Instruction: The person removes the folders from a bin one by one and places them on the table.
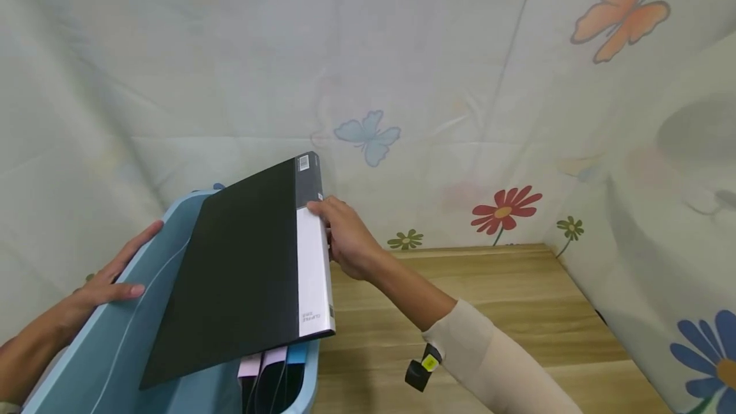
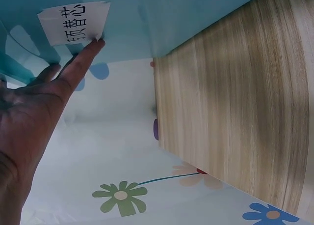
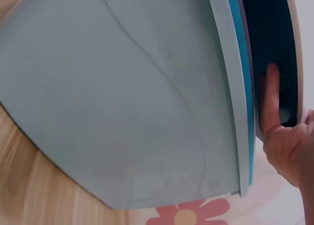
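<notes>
My right hand (image 1: 351,238) grips a black clip file (image 1: 241,260) by its white-labelled spine, thumb on the front side. Tilted, the clip file stands over the opening of a light blue bin (image 1: 117,331) and hides part of it. In the right wrist view, the fingers (image 3: 272,95) lie along the clip file's dark underside, beside the bin. My left hand (image 1: 109,283) holds the bin's left wall, its thumb over the inner side. From the left wrist view, its fingers reach along the outer wall to a white handwritten label (image 2: 73,22).
Other files (image 1: 273,366) with pink, lilac and blue spine labels stand inside the bin at its near right. The bin sits at the left of a wood-grain table (image 1: 471,312). A cloth (image 1: 437,94) printed with butterflies and flowers hangs behind and to the right.
</notes>
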Motion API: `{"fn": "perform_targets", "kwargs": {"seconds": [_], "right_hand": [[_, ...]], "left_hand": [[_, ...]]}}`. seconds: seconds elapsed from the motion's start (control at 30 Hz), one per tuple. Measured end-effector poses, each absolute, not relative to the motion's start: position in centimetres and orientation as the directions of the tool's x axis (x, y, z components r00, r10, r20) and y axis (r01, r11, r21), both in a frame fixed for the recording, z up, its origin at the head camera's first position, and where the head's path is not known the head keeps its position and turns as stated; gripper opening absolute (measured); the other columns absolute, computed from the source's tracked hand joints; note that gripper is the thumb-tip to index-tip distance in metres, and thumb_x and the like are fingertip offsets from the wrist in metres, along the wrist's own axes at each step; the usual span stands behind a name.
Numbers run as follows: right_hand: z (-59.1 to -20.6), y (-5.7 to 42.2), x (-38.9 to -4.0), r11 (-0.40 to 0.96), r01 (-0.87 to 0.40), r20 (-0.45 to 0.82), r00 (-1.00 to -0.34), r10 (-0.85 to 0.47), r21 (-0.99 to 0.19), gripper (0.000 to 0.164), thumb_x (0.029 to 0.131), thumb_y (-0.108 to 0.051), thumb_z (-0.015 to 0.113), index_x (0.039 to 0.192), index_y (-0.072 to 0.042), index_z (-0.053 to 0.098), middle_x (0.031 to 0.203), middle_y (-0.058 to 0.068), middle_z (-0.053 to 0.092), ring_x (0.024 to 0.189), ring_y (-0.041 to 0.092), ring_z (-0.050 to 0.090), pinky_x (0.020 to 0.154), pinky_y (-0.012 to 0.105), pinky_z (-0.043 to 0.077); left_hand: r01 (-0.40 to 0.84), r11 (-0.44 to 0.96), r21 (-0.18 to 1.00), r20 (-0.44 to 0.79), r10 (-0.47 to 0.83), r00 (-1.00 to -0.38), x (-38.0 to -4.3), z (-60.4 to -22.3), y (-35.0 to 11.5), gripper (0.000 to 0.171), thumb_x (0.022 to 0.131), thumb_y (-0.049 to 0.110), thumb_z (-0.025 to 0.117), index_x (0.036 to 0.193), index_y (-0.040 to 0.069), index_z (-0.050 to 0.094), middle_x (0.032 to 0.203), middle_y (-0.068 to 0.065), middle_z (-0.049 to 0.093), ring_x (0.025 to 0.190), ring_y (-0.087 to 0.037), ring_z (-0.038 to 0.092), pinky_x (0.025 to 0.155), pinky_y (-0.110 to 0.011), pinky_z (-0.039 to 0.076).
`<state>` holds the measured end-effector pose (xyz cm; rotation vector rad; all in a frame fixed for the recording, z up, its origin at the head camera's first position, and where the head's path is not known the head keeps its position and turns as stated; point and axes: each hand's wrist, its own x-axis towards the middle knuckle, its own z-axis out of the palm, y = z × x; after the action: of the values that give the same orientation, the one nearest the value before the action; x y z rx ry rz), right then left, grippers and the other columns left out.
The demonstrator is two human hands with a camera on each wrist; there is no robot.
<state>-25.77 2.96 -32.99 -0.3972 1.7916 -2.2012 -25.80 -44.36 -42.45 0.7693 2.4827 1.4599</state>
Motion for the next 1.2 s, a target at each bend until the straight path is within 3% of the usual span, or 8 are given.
{"fn": "perform_targets", "kwargs": {"seconds": [0.1,0.27,0.4,0.6,0.9,1.2], "right_hand": [[-33.3,3.7,-25.8,-0.236,0.07,0.034,-0.912,-0.409,-0.969,0.02,0.119,-0.03,0.046,0.122,-0.011,0.052,0.112,0.007,0.07,0.09,0.015,0.077,0.071,0.03,0.065],[-33.3,5.4,-25.8,-0.274,0.095,0.034,-0.902,-0.431,-0.957,0.024,0.12,-0.03,0.044,0.129,-0.009,0.053,0.108,0.005,0.075,0.085,0.012,0.081,0.067,0.031,0.066],[-33.2,7.2,-25.5,-0.29,0.097,0.036,-0.907,-0.42,-0.952,0.032,0.12,-0.027,0.044,0.135,-0.002,0.058,0.102,0.003,0.077,0.078,0.013,0.082,0.062,0.032,0.066],[-33.6,9.8,-25.1,-0.314,0.107,0.027,-0.918,-0.396,-0.943,0.044,0.121,-0.025,0.043,0.142,0.009,0.06,0.103,0.003,0.08,0.083,0.014,0.084,0.069,0.033,0.068],[-34.5,12.8,-24.4,-0.324,0.095,0.042,-0.919,-0.391,-0.941,0.042,0.123,-0.026,0.041,0.14,0.008,0.059,0.1,0.001,0.083,0.086,0.014,0.085,0.072,0.033,0.069],[-34.5,16.0,-23.8,-0.32,0.084,0.04,-0.931,-0.363,-0.944,0.039,0.123,-0.024,0.042,0.144,0.006,0.057,0.104,0.001,0.085,0.09,0.014,0.086,0.075,0.034,0.069]], "left_hand": [[0.305,0.356,0.883,0.091,0.507,-0.857,-25.5,-42.2,-44.4,0.1,0.105,0.019,0.048,0.18,0.043,-0.014,0.187,0.017,0.001,0.142,0.005,0.048,0.091,-0.054,0.058],[0.343,0.399,0.851,0.117,0.492,-0.863,-24.9,-41.6,-43.7,0.105,0.101,0.016,0.052,0.181,0.04,-0.012,0.188,0.014,0.002,0.143,0.004,0.043,0.093,-0.052,0.056],[0.372,0.403,0.836,0.14,0.498,-0.856,-25.1,-41.2,-42.4,0.107,0.1,0.015,0.054,0.182,0.038,-0.01,0.189,0.011,0.003,0.145,0.002,0.04,0.094,-0.054,0.053],[0.364,0.38,0.85,0.139,0.505,-0.852,-25.5,-41.1,-40.9,0.107,0.1,0.014,0.055,0.182,0.039,-0.008,0.189,0.011,0.006,0.145,0.004,0.042,0.096,-0.055,0.053],[0.33,0.35,0.877,0.116,0.511,-0.852,-25.2,-41.3,-40.6,0.107,0.1,0.013,0.055,0.181,0.04,-0.009,0.186,0.011,0.01,0.143,0.006,0.049,0.097,-0.053,0.058],[0.253,0.288,0.924,0.074,0.514,-0.855,-25.1,-41.2,-40.7,0.099,0.107,0.018,0.051,0.18,0.047,-0.01,0.186,0.012,0.005,0.143,0.007,0.051,0.094,-0.063,0.06]]}}
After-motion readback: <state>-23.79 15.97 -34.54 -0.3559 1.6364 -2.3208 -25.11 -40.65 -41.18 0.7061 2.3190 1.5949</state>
